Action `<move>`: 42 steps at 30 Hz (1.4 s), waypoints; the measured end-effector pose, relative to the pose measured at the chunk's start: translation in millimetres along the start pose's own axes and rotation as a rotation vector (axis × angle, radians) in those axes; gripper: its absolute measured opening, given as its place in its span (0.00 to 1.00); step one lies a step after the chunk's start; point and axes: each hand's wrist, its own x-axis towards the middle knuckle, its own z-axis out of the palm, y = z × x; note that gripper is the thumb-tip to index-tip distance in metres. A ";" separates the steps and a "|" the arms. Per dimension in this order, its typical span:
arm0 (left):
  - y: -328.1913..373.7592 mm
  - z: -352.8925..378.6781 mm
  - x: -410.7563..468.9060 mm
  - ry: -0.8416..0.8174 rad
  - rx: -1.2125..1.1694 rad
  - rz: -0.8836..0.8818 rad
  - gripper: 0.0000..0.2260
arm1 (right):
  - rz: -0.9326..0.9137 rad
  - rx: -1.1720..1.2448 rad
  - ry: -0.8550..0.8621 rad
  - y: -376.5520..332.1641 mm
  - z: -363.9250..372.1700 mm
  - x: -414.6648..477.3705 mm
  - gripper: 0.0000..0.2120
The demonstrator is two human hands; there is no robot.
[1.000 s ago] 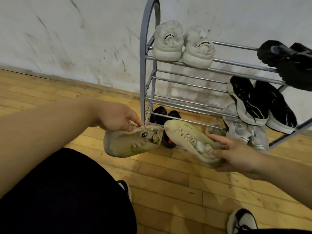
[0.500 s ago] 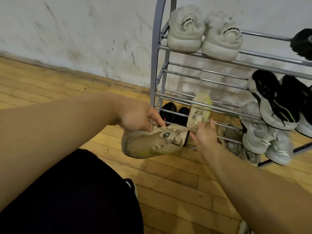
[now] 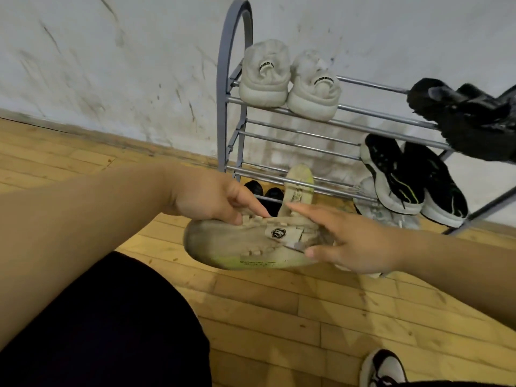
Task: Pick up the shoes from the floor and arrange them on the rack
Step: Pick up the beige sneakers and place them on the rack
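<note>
Item 1: cream shoe (image 3: 251,244), badly soiled, yellow-green sole edge, hexagonal tongue badge. It is off the floor, lying on its side, toe to the left, in front of the rack (image 3: 223,107). The left hand (image 3: 212,199) grips its upper and the right hand (image 3: 354,241) touches its heel end with straight fingers.

Item 2: matching shoe (image 3: 297,188), on the rack's lower rails near the left end, toe tilted upward.

Item 3: rack, grey metal, rail shelves, arched left end frame, against the wall.
</note>
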 end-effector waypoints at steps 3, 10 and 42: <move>7.4 5.7 2.6 0.085 -0.058 0.088 0.16 | 0.014 0.029 -0.002 4.1 -11.8 -24.0 0.30; 17.4 10.7 1.5 0.320 -0.227 0.065 0.14 | 0.002 0.367 0.091 8.4 -33.9 -42.5 0.22; 125.9 57.0 19.6 0.672 -0.483 0.547 0.39 | -0.103 0.677 0.950 -27.3 -70.0 -56.6 0.24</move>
